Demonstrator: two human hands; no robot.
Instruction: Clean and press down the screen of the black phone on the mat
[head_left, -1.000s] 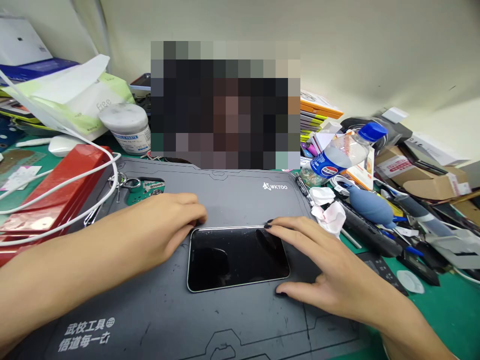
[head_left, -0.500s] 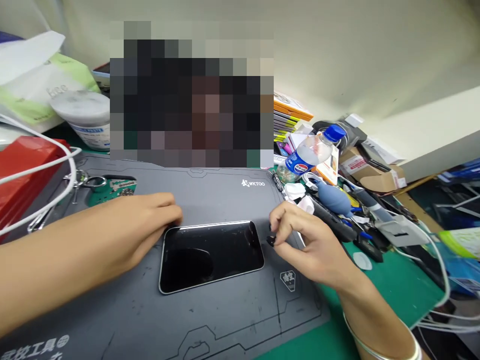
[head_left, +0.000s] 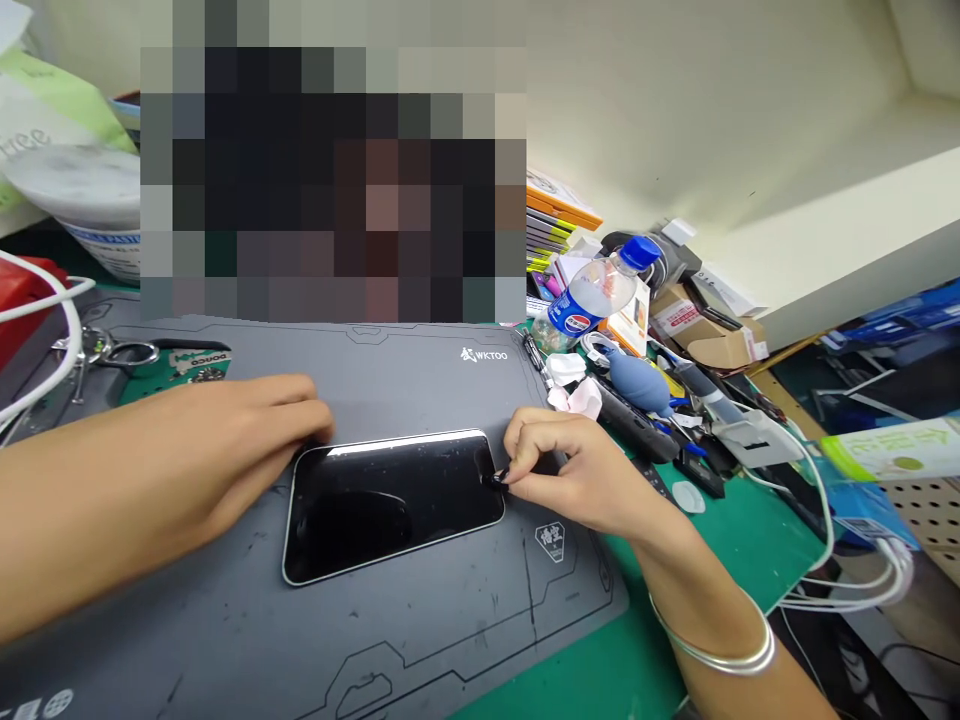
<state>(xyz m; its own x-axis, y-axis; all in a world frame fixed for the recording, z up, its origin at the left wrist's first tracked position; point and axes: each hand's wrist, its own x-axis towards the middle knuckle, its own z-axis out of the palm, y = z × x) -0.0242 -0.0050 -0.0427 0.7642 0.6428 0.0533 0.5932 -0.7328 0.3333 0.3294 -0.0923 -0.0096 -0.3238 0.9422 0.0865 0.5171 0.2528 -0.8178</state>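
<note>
A smartphone [head_left: 397, 510] with a dark, speckled glass face lies screen side up on a grey work mat [head_left: 420, 620]. Over its top left corner my left hand [head_left: 255, 440] is closed, fingers curled together at the phone's edge; the fingertips are partly hidden. On the other side, my right hand [head_left: 562, 465] pinches a small black piece [head_left: 496, 480] between thumb and forefinger. That piece sits at the phone's right end, overlapping the edge of the glass; its kind is too small to make out.
A soda bottle [head_left: 592, 295], a blue air blower [head_left: 637, 380] and assorted tools crowd the right side. Scissors [head_left: 124, 350], a white cable [head_left: 71, 340] and a lidded tub [head_left: 82, 210] stand left. Across the mat is a person, blurred out.
My right hand has moved left, bringing the small black piece from beside the phone to its right end. My left hand stays at the corner. The whole view has shifted slightly.
</note>
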